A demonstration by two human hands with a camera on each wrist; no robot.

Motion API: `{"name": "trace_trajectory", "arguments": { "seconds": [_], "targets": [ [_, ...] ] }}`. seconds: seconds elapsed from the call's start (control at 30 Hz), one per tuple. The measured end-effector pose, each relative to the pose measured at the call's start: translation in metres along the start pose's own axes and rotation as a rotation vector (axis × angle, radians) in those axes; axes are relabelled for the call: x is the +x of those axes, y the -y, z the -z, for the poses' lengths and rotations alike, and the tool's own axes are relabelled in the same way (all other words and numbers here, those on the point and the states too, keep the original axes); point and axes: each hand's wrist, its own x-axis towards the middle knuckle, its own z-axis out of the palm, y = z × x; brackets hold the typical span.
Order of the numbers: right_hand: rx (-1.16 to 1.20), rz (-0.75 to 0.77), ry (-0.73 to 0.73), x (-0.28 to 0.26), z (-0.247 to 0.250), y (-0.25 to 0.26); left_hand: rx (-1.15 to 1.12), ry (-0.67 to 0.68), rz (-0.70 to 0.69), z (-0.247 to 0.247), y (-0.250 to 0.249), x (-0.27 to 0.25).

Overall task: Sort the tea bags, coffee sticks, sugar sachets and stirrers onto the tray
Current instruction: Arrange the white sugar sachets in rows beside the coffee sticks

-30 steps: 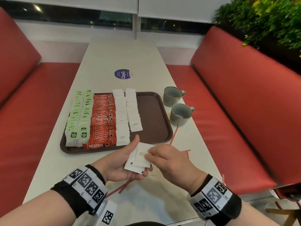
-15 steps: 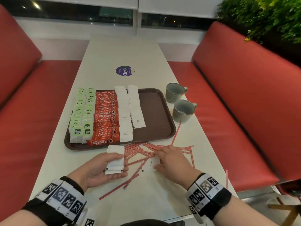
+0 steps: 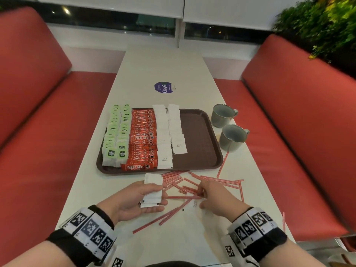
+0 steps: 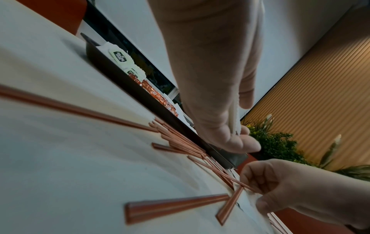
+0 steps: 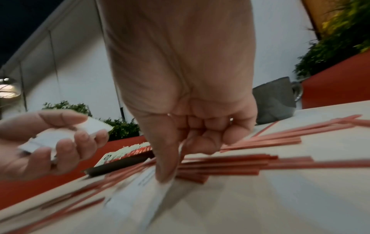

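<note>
A brown tray [image 3: 194,135] carries rows of green tea bags [image 3: 115,135], red coffee sticks [image 3: 142,137] and white sugar sachets [image 3: 163,135]; its right part is bare. Red stirrers [image 3: 212,180] lie scattered on the table in front of it. My left hand [image 3: 159,197] holds a small stack of sugar sachets [image 3: 152,189] above the table, thumb on top; the stack [image 5: 60,136] shows in the right wrist view too. My right hand [image 3: 200,199] is down among the stirrers, thumb and curled fingers pinching a single sugar sachet [image 5: 136,199] that lies on the table.
Two grey mugs [image 3: 223,114] [image 3: 233,136] stand to the right of the tray, with a stirrer leaning by the nearer one. A round purple sticker [image 3: 164,87] is further up the table. Red benches flank both sides. One stirrer [image 3: 283,220] lies by the right table edge.
A second ago both hands were together on the stack. My right hand has dropped to the table onto a loose sachet among the stirrers; my left hand keeps the stack, shifted slightly left.
</note>
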Motion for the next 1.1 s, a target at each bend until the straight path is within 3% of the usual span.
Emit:
{"name": "trace_trajectory", "arguments": {
  "seconds": [0.13,0.3,0.5,0.67,0.77,0.87,0.97,1.03,1.1],
  "targets": [
    [0.070,-0.018,0.026,-0.007,0.016,-0.018,0.043,-0.004,-0.026,-0.006,0.001,0.004],
    [-0.026,-0.050,-0.095,-0.028,0.047,-0.030,0.092,0.043,-0.052,-0.021,-0.001,0.016],
    [0.032,0.298,-0.156,-0.041,0.089,-0.005,0.263,0.215,-0.055,-0.063,-0.018,0.026],
    [-0.028,0.544,-0.211,-0.034,0.081,0.013,0.404,0.402,0.023,-0.092,-0.016,0.034],
    [0.037,0.556,-0.295,-0.031,0.065,0.001,0.352,0.375,0.061,-0.093,-0.008,0.039],
    [0.145,0.453,-0.418,-0.025,0.053,-0.024,0.384,0.295,0.111,-0.075,0.001,0.037],
    [-0.060,0.347,-0.234,-0.018,0.037,-0.035,0.382,0.173,0.162,-0.048,0.010,0.027],
    [-0.194,0.365,-0.120,-0.010,0.023,-0.027,0.320,0.100,0.170,-0.028,0.016,0.020],
    [-0.272,0.421,-0.095,0.000,0.012,-0.014,0.226,0.052,0.165,-0.015,0.017,0.012]
  ]
}}
